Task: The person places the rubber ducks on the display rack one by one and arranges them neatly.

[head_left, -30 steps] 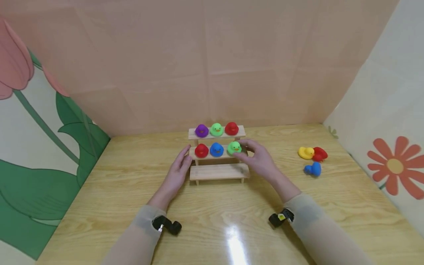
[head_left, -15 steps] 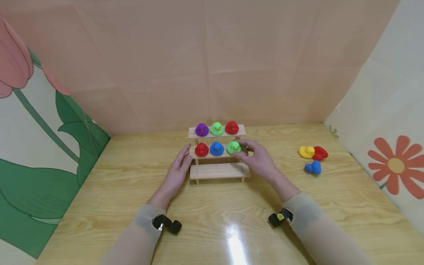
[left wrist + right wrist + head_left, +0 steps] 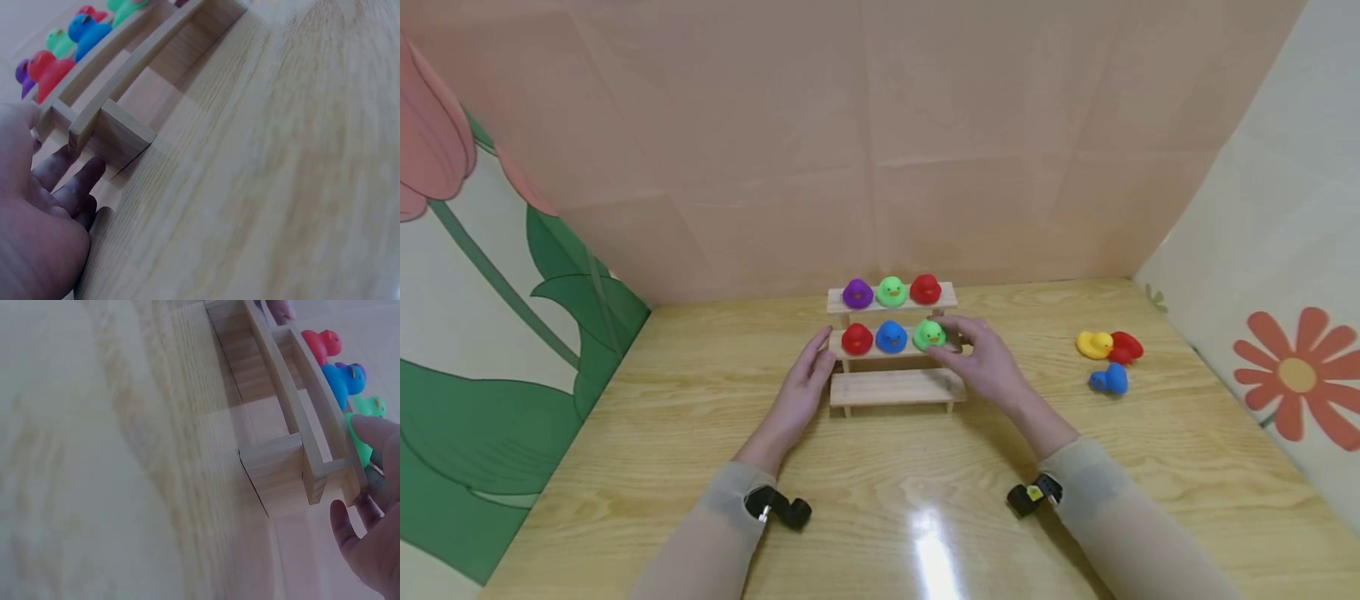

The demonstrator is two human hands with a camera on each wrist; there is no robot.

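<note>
A three-step wooden stand holds rubber ducks on its top and middle steps. On the middle step sit a red duck, a blue duck and a green duck. My right hand pinches the green duck between thumb and fingers at the step's right end. Beside the stand's left end is my left hand, its fingers extended along the side; the left wrist view shows the fingertips close to the wood. Behind, the top step bears a purple duck, another green duck and another red duck.
On the table to the right lie a yellow duck, a red duck touching it, and a blue duck on its side. A pink backdrop stands behind the stand, with flower-patterned panels at both sides.
The view shifts very slightly. Both hands stay nearly where they were, and the green duck in the right hand has barely moved.
</note>
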